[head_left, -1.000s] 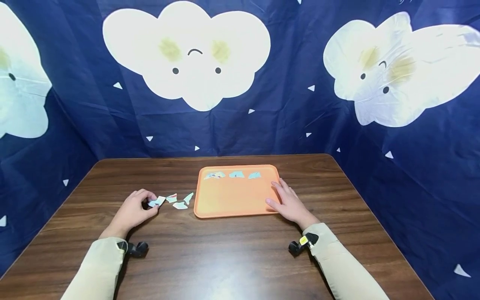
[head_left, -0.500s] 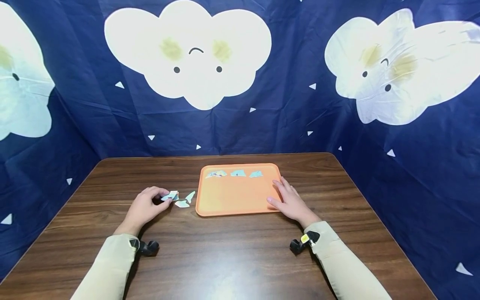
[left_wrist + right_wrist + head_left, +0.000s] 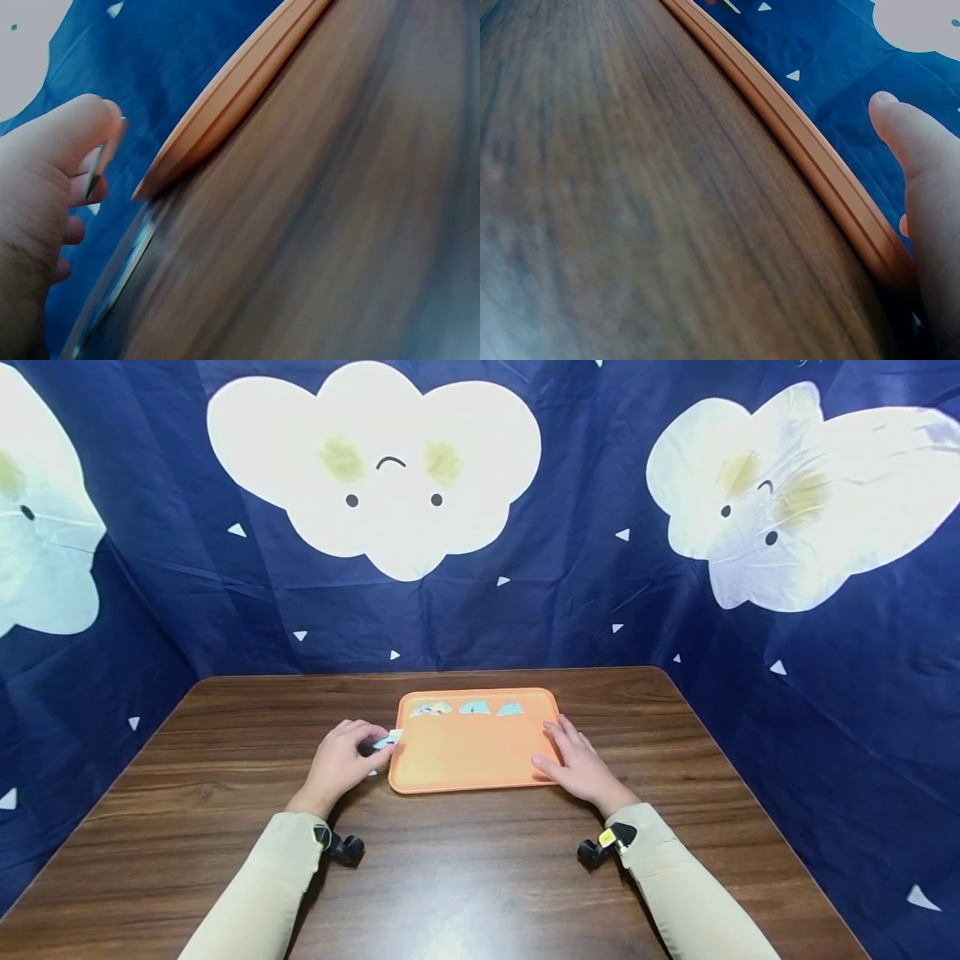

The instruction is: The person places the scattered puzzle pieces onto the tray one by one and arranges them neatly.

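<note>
Between the thumb and fingers of my left hand [image 3: 343, 762] is a flat, light-blue and white puzzle piece [image 3: 388, 739], irregular in outline. It is held at the left rim of the orange tray [image 3: 472, 756], and the left wrist view catches the pinched piece [image 3: 103, 157] edge-on, above the table. Three printed pieces lie in a row along the tray's far side: a multicoloured one [image 3: 431, 709], a blue one [image 3: 474, 707] and another blue one [image 3: 510, 709]. My right hand [image 3: 583, 770] rests at the tray's right rim, fingers extended and thumb over the near corner.
Loose pieces lie on the wooden table [image 3: 480, 868] left of the tray, mostly hidden by my left hand; a sliver of one piece [image 3: 372, 772] shows. A dark blue cloth [image 3: 585, 568] with cloud prints surrounds the table's back and sides.
My left hand has carried the pinched piece rightward, from the left of the loose pieces to the tray's left rim, now covering most of them. The right hand has stayed at the tray.
</note>
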Available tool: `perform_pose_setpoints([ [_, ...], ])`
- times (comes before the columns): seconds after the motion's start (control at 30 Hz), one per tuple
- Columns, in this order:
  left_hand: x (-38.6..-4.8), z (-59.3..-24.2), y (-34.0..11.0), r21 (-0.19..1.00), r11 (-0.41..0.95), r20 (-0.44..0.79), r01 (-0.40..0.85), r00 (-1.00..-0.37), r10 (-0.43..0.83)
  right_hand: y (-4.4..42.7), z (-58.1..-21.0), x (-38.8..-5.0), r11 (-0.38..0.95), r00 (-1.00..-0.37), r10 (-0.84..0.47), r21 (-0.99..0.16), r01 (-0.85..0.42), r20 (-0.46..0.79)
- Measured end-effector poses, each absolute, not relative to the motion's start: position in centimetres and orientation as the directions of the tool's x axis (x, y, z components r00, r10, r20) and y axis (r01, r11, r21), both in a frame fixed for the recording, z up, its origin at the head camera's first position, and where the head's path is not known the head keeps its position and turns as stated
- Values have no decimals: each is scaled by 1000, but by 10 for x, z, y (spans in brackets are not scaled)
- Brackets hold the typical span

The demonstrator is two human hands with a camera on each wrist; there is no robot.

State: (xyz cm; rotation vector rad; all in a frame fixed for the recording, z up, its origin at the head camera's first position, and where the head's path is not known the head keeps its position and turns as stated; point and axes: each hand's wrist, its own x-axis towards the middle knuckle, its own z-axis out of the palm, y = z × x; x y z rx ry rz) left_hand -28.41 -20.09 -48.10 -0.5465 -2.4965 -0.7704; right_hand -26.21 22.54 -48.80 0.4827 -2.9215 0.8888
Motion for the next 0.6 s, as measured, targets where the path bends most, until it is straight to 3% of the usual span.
perform_pose_setpoints([
  [0.4, -296, -471, -143, 425, 759, 524, 494, -818, 239, 225, -486, -261, 782, -947, -292, -537, -317, 133],
  [0.6, -299, -462, -114, 349, 791, 478, 502, -822, 310, 226, -485, -262, 786, -946, -293, -530, -319, 136],
])
